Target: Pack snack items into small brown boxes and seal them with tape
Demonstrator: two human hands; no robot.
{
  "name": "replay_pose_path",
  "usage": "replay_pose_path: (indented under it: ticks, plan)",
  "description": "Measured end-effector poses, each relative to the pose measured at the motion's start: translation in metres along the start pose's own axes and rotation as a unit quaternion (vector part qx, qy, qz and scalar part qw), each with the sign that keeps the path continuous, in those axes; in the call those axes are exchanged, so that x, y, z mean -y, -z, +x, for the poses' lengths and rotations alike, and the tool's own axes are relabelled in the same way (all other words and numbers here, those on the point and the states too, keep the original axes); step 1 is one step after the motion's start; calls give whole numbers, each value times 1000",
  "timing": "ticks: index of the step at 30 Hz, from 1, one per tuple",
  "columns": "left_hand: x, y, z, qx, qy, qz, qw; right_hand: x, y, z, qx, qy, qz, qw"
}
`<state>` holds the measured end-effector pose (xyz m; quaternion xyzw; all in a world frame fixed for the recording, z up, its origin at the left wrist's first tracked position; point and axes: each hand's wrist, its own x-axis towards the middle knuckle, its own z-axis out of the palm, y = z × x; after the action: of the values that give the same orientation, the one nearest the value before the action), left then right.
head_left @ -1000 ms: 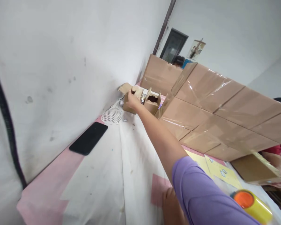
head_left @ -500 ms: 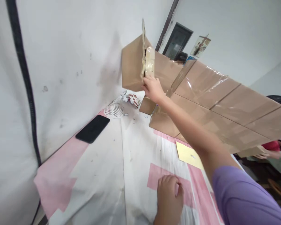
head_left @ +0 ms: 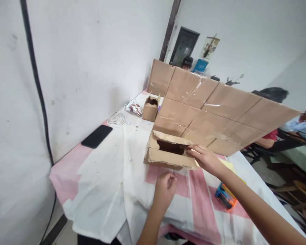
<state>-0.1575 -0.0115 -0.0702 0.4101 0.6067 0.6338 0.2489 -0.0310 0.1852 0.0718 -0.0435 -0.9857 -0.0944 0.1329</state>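
A torn brown cardboard box (head_left: 165, 157) with a ragged hole in its top lies on the table in front of me. My right hand (head_left: 203, 158) rests on its right end, fingers stretched along the top edge beside the hole. My left hand (head_left: 164, 188) sits on the cloth just below the box, fingers loosely curled and holding nothing I can see. A second, smaller open box (head_left: 150, 108) stands farther back near the wall.
A tall wall of taped cardboard panels (head_left: 211, 114) runs along the table's right side. A black phone (head_left: 97, 136), a white perforated disc (head_left: 116, 119) and a crumpled wrapper (head_left: 135, 108) lie by the left wall. An orange-and-blue object (head_left: 225, 196) lies at right. People sit behind the panels.
My right hand lifted the box from the far corner, carried it through the air and set it down close in front of me. My left hand stayed low on the cloth.
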Motion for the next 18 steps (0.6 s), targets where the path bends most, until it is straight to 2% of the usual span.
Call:
replay_pose_path:
  ticks: [1, 3, 5, 6, 8, 9, 11, 12, 14, 15, 16, 18]
  plan:
    - [-3, 5, -2, -3, -13, 7, 1000, 9, 0, -9, -31, -24, 8, 999]
    - [-10, 23, -5, 1, -39, 27, 999, 35, 0, -23, -143, -75, 31, 986]
    - [-20, 50, -9, -21, -78, 27, 996, 71, -1, -28, -287, -108, 81, 948]
    - [-26, 66, -10, -58, -108, 15, 992, 92, -4, -25, -335, -106, 122, 928]
    - [-40, 101, -8, -216, -203, -61, 953, 135, -16, -6, -352, -57, 235, 904]
    - [-47, 119, -3, -279, -229, -82, 929, 155, -25, 11, -335, -29, 296, 894]
    - [-58, 153, 16, -357, -248, -88, 896, 192, -51, 57, -232, -14, 408, 883]
    - [-62, 169, 30, -377, -241, -75, 891, 207, -67, 84, -175, -9, 482, 859]
    - [-64, 198, 67, -393, -172, 11, 903, 232, -101, 139, -90, -55, 612, 783]
    - [-62, 210, 89, -372, -127, 74, 917, 242, -117, 164, -48, -86, 666, 740]
    - [-58, 220, 113, -334, -83, 138, 929, 250, -131, 187, -9, -121, 725, 678]
    - [-44, 236, 164, -285, -44, 204, 935, 263, -154, 221, 58, -186, 830, 523]
